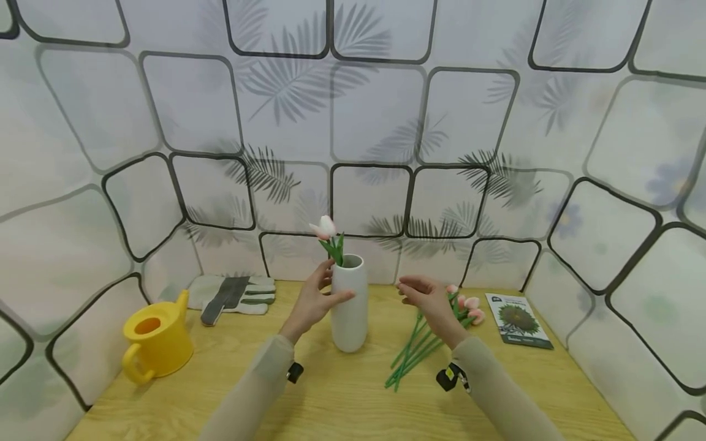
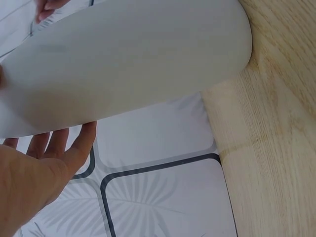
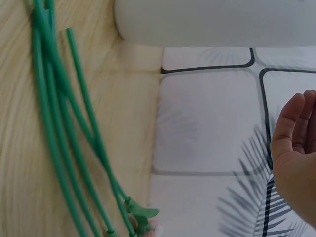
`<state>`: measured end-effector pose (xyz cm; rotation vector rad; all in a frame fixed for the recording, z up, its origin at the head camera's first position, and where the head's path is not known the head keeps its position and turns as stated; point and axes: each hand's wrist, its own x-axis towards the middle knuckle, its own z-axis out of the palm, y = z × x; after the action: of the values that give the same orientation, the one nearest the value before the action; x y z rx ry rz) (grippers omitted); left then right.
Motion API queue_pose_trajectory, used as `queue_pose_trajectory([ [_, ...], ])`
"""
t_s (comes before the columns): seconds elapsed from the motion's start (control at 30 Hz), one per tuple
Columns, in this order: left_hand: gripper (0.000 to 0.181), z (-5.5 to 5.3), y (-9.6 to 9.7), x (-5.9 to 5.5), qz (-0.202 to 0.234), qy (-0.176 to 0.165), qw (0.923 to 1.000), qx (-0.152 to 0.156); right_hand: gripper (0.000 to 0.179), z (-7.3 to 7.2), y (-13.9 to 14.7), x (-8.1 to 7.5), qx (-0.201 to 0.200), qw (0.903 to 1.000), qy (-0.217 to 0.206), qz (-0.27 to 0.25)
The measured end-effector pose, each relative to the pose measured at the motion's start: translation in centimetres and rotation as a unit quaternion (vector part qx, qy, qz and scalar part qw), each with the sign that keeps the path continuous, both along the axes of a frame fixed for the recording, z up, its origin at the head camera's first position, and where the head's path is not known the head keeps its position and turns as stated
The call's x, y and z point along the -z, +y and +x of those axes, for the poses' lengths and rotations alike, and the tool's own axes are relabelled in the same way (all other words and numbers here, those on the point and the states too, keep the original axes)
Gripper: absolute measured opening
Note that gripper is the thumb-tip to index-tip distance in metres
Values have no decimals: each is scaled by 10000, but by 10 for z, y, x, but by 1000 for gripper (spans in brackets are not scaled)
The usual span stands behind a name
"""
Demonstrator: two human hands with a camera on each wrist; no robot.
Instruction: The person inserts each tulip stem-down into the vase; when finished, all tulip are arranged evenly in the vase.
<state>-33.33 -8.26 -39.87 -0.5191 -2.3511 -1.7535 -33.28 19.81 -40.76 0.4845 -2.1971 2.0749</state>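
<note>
A white vase (image 1: 350, 318) stands upright on the table, with one pink-and-white tulip (image 1: 325, 228) leaning out over its left rim. My left hand (image 1: 313, 301) grips the vase's upper left side, thumb across the front and fingers round the back; the left wrist view shows those fingers (image 2: 81, 145) against its wall. To the right of the vase, my right hand (image 1: 432, 306) is raised with loosely bent fingers and holds nothing. Beneath and beside it lie several pink tulips (image 1: 474, 311) with long green stems (image 3: 64, 118), their blooms partly hidden by the hand in the head view.
A yellow watering can (image 1: 165, 340) stands at the left. Behind it lies a pair of grey-and-white work gloves (image 1: 237, 294). At the back right is a seed packet (image 1: 518, 320) with a sunflower picture. Patterned cloth walls (image 1: 372, 202) enclose the wooden table (image 1: 342, 398) at back and sides.
</note>
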Motion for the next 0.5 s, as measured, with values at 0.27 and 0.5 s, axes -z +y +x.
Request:
queue_pose_trajectory([
  [0.27,83,1,0,0,-8,-13,10000,58,42,6,19,8,-210,9979,-216,568],
  [0.5,84,-2,-2,1,-27,-14,10000,79,47,1,48,17,-10,9967,-566,584],
])
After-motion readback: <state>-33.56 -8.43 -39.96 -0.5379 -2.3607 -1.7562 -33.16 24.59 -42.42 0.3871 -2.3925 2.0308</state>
